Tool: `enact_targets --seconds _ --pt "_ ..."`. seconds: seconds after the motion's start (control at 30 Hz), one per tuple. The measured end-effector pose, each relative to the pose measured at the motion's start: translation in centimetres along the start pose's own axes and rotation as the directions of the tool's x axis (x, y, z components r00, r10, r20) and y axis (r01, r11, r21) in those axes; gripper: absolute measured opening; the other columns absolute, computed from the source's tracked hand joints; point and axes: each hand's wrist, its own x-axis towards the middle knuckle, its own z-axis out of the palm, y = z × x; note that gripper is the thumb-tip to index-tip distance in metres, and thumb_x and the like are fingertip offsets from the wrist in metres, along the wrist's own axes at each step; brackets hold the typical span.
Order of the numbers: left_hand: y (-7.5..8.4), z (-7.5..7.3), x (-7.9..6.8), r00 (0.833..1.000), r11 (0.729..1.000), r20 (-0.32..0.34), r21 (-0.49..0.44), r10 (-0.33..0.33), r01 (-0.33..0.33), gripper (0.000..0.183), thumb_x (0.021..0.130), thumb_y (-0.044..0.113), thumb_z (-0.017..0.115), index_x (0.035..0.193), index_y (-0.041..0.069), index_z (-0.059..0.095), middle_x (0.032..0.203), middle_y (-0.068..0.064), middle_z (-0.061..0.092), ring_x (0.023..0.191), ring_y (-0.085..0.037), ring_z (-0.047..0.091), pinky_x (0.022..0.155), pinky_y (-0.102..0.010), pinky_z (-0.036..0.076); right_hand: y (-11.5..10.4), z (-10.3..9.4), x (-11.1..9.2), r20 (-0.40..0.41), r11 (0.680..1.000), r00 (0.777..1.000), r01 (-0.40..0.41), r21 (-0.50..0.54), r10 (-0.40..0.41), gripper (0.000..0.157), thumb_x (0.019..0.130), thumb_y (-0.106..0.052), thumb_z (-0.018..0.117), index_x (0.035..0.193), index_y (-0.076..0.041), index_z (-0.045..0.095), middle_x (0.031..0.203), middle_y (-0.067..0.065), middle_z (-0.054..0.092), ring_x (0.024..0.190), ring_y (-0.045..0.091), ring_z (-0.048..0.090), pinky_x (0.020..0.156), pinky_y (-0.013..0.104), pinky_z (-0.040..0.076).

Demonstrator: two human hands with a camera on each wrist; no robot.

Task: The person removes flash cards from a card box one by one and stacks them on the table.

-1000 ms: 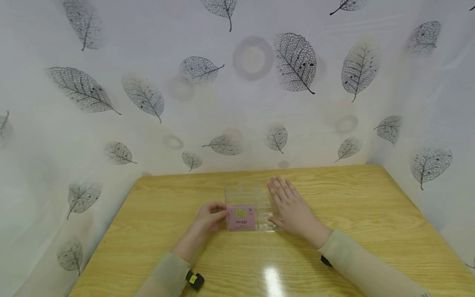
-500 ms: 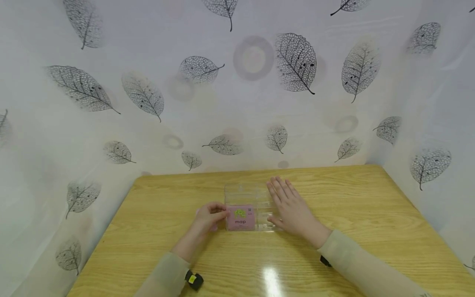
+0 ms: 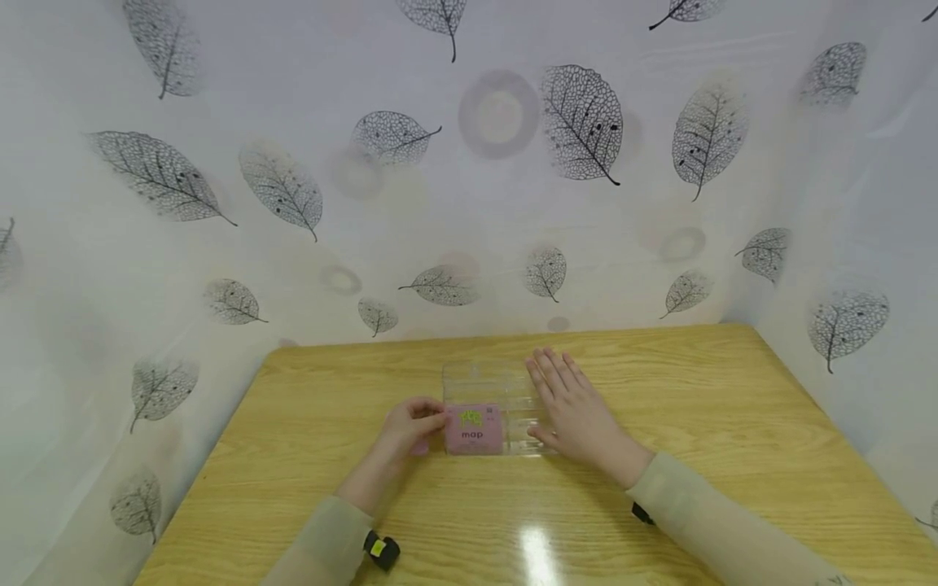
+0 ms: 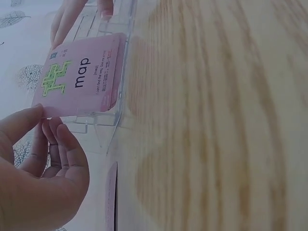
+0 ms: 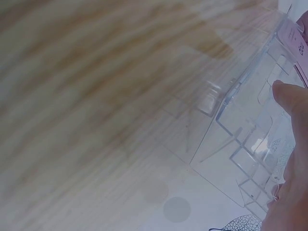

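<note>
A pink flash card (image 3: 475, 430) printed "map", with a green maze drawing, lies over the front left compartment of a clear plastic organizer box (image 3: 476, 373). My left hand (image 3: 414, 423) pinches the card's left corner, thumb (image 4: 24, 124) on top and fingers curled beneath. In the left wrist view another pink card edge shows just under the map card. My right hand (image 3: 579, 415) rests flat along the box's right side, fingers straight. Its thumb (image 5: 288, 96) lies over the clear compartments in the right wrist view.
Another pink card or stack (image 4: 111, 195) lies on the wooden table (image 3: 659, 521), left of the box and partly hidden behind my left hand. A leaf-patterned white curtain (image 3: 498, 203) stands close behind the table and along both sides.
My left hand and the map card have shifted very slightly left and away from me. My right hand has stayed on the box.
</note>
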Motion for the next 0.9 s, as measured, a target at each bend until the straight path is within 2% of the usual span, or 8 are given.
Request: enact_targets --seconds 0.1,0.37,0.53,0.9 --pt "0.08 0.03 0.03 1.000 1.000 -0.009 -0.010 0.008 -0.008 0.014 0.094 0.002 0.075 0.108 0.000 0.073 0.098 -0.002 0.075 0.089 -0.011 0.068 0.085 -0.024 0.058 -0.01 -0.12 -0.06 -0.006 1.000 1.000 0.001 -0.001 -0.001 0.109 0.094 -0.065 0.068 0.165 0.005 0.025 0.174 0.026 0.020 0.163 0.043 0.022 0.134 0.055 0.022" --pt "0.33 0.02 0.13 1.000 1.000 -0.007 -0.013 0.021 -0.022 0.015 0.093 -0.001 0.075 0.108 -0.002 0.073 0.096 -0.001 0.075 0.084 -0.010 0.068 0.081 -0.024 0.059 0.00 -0.24 -0.08 0.000 1.000 1.000 -0.001 -0.001 0.001 0.109 0.094 -0.065 0.068 0.165 0.005 0.024 0.174 0.026 0.019 0.162 0.043 0.023 0.134 0.055 0.021" --pt "0.39 -0.04 0.21 0.999 0.999 0.002 -0.003 0.033 -0.033 0.012 0.094 -0.001 0.074 0.107 -0.001 0.073 0.097 -0.001 0.076 0.086 -0.009 0.069 0.085 -0.026 0.061 0.03 -0.12 -0.07 0.003 1.000 1.000 -0.001 -0.003 0.001 0.109 0.094 -0.066 0.067 0.165 0.005 0.024 0.174 0.026 0.019 0.163 0.043 0.022 0.134 0.055 0.022" --pt "0.73 -0.18 0.24 1.000 1.000 -0.010 0.013 0.026 -0.026 0.015 0.096 0.005 0.075 0.110 -0.001 0.073 0.102 -0.003 0.075 0.094 -0.013 0.069 0.099 -0.038 0.061 0.01 -0.02 -0.01 -0.014 1.000 1.000 0.003 -0.015 -0.003 0.109 0.093 -0.067 0.067 0.164 0.005 0.026 0.174 0.026 0.022 0.162 0.043 0.023 0.133 0.055 0.023"
